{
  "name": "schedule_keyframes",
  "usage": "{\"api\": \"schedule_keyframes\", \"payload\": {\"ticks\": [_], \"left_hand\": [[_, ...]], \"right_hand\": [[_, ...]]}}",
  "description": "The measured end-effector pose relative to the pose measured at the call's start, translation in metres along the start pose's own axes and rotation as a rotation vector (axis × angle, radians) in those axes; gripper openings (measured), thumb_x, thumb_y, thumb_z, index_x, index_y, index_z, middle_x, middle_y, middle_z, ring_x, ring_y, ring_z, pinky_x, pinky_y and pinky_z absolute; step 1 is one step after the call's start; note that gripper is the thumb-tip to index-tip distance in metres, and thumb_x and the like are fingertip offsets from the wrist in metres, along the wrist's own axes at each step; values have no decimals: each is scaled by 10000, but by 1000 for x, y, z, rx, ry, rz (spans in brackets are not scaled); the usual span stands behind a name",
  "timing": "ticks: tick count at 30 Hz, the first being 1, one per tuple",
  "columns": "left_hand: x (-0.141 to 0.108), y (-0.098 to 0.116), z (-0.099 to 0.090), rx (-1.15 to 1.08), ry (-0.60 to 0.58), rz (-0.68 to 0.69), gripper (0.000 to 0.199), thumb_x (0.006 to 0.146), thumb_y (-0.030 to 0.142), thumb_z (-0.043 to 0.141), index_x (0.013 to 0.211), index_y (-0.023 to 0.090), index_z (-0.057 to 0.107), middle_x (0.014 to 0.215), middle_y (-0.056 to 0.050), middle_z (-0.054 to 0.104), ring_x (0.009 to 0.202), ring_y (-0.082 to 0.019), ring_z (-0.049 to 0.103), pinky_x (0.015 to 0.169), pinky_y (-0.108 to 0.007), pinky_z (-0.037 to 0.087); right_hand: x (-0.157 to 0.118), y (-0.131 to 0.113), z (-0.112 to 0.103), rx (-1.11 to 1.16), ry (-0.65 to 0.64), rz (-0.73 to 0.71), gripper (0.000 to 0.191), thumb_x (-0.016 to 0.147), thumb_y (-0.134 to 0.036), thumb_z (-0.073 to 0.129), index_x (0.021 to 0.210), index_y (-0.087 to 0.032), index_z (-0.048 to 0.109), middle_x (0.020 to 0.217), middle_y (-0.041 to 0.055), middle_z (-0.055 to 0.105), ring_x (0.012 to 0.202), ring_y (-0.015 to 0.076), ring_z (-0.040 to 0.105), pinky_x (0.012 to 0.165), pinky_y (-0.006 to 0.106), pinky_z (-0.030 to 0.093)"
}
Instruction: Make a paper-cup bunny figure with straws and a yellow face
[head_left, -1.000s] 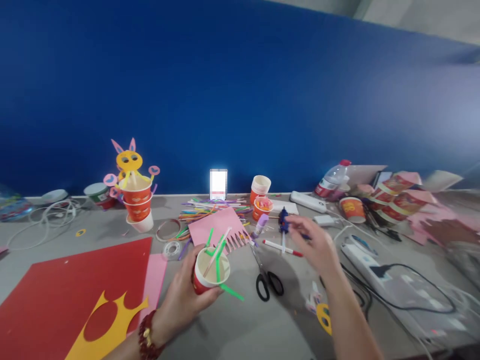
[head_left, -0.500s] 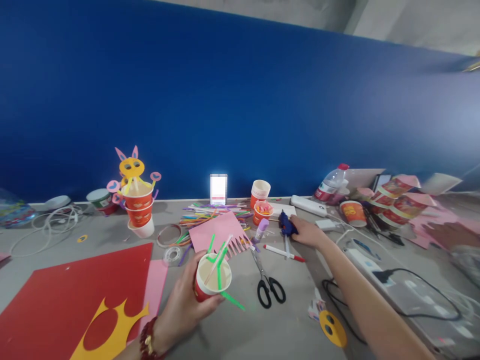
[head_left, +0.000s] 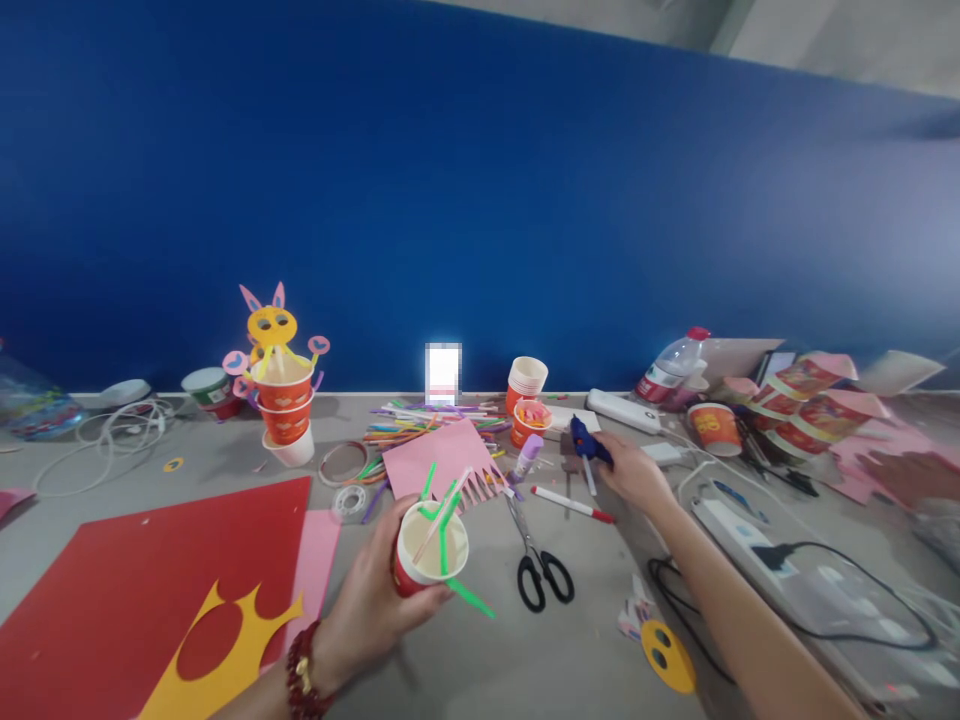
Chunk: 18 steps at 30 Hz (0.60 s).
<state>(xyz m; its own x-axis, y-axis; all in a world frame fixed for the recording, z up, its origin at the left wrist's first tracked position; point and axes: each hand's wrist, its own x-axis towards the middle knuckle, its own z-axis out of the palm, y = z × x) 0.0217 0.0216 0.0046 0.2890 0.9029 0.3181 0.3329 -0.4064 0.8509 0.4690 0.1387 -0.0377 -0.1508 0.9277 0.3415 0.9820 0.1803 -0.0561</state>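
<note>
My left hand (head_left: 375, 585) is wrapped round a red and white paper cup (head_left: 429, 548), tilted slightly toward me. Green straws (head_left: 444, 545) and a pale pink one stick out of it, and one green straw juts from its side. At the right, my right hand (head_left: 630, 468) grips a blue hot glue gun (head_left: 589, 440), whose white glue stick (head_left: 589, 477) points toward me. Between my hands lie black-handled scissors (head_left: 541, 570) and a red marker (head_left: 574, 505). A purple-capped glue stick (head_left: 529, 455) stands behind them. Pink fringed paper (head_left: 442, 462) rests beyond the cup.
A stacked-cup rabbit figure (head_left: 281, 385) stands at the left behind red paper (head_left: 187, 550) and a yellow cutout (head_left: 240, 650). A yellow face piece (head_left: 667, 657) lies near the front. At right are a power strip (head_left: 739, 540), cables and another person's hand (head_left: 907, 475).
The glue gun has shifted slightly right in my right hand and its glue stick now slants. The view has turned a little; my left hand still holds the cup.
</note>
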Motion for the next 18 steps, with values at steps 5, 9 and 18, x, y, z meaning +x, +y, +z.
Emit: {"api": "schedule_keyframes", "payload": {"ticks": [5,9,18], "left_hand": [[-1,0,0,6,2,4,705,734,163,702,1340,242,352,1328,-121,542,1218,-298,552,1011,-449,465],[-2,0,1,22,1,4,706,734,167,703,1341,249,350,1329,-105,550,1215,-283,560,1015,-427,469],[-3,-3,1,51,14,12,724,718,165,705,1348,228,354,1340,-129,550,1221,-298,562,1007,-432,479]], "right_hand": [[-6,0,-20,22,92,54,413,812,-238,449,1182,-126,596,1102,147,696,1057,307,641,918,382,497],[-12,-7,-31,10,77,43,369,794,-185,465,1125,-147,625,1056,132,695,983,305,645,891,393,491],[-32,-20,-15,90,55,121,291,840,-212,467,1073,-177,637,1026,132,698,872,289,667,774,381,516]]}}
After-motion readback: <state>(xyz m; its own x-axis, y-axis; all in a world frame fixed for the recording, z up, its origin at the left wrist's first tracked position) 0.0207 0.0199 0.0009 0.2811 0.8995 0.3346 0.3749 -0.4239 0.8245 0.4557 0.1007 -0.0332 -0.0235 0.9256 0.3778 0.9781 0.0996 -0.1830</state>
